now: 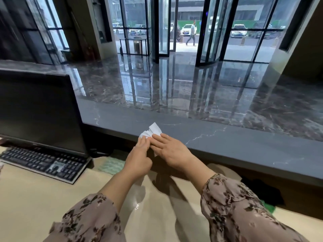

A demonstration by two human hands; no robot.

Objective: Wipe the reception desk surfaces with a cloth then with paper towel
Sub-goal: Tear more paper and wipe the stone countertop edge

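Observation:
A folded white paper towel [153, 130] sits at the near edge of the raised grey marble counter [244, 144] of the reception desk. Both hands hold it. My left hand [139, 158] pinches its left side with the fingertips, and my right hand [171, 151] lies over its right side with the fingers spread flat. Part of the towel is hidden under the fingers. The lower beige desk surface [35, 198] lies below my forearms. A green cloth [111, 165] lies on that lower surface, under the counter's edge and left of my left hand.
A black monitor [38, 110] and black keyboard [45, 163] stand on the lower desk at left. Dark items [262, 191] and something green [269, 207] lie under the counter at right. Beyond the counter are a glossy lobby floor, glass doors and a person walking outside.

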